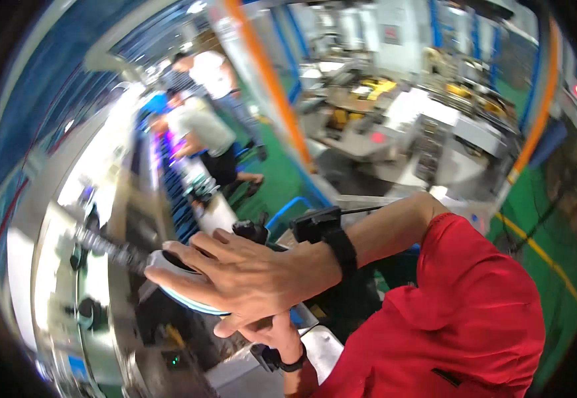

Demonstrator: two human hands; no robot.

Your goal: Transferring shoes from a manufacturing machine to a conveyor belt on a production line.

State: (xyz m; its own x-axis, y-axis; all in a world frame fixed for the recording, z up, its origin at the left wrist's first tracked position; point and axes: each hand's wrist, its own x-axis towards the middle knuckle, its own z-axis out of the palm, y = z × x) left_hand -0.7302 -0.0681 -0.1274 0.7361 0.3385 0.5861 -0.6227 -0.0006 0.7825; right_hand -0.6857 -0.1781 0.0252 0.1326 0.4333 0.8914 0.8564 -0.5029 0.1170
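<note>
A round, white thing with a light blue edge [192, 304] and a dark middle is under my right hand [242, 272]. The fingers of that hand are bent and spread over its top and near rim, and the thumb is low at the near side. My left hand [272, 331] comes up from below, close under the right palm. Its fingers are mostly hidden by the right hand and the round thing. What kind of thing this is, I cannot tell. Black straps with small devices sit on both wrists.
A conveyor line [106, 285] with black round parts [89, 312] runs along the left. Further up it, people in light shirts [205, 129] work. Machine tables [361, 132] stand behind an orange post [268, 86]. A green floor [534, 205] with a yellow line lies right.
</note>
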